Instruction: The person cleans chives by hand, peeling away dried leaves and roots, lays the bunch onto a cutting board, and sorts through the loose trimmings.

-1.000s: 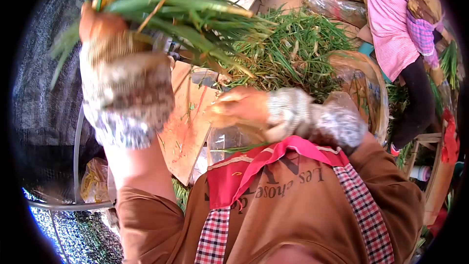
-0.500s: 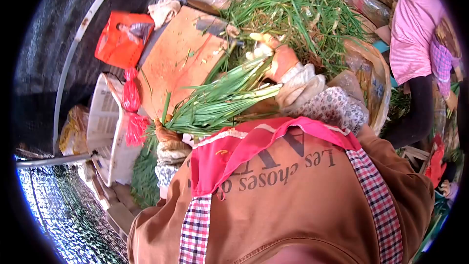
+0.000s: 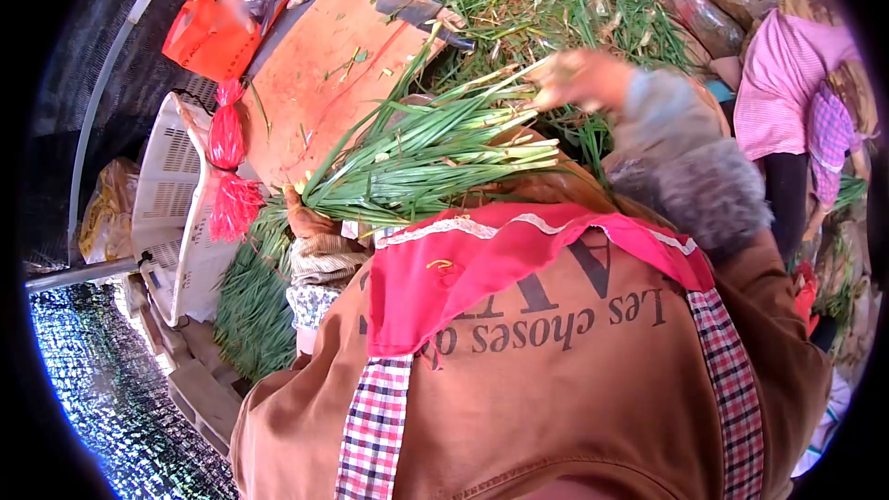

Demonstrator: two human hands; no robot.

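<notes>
A bunch of chives (image 3: 426, 157), long flat green leaves with pale stalk ends pointing right, lies across in front of my apron. My left hand (image 3: 310, 218) is closed around its leaf tips at the left. Beside the pale ends is my right hand (image 3: 588, 79), smeared by motion; a few pale stalks reach close to its fingers, and whether it grips them cannot be made out. Above the bunch lies an orange-brown board (image 3: 324, 65) with leaf scraps. A dark-bladed knife (image 3: 407, 7) rests at its upper right corner.
A heap of loose chives (image 3: 556, 0) lies beyond my hands. To the left are an orange bag (image 3: 218, 28), red plastic ties (image 3: 227, 130), a white crate (image 3: 171, 185) and more greens (image 3: 250, 292). Another person in a pink striped garment (image 3: 782, 83) is at the right.
My right hand has moved right, from over the pale stalk ends to beside them. The left hand keeps its hold on the leaf tips. The whole view has shifted slightly.
</notes>
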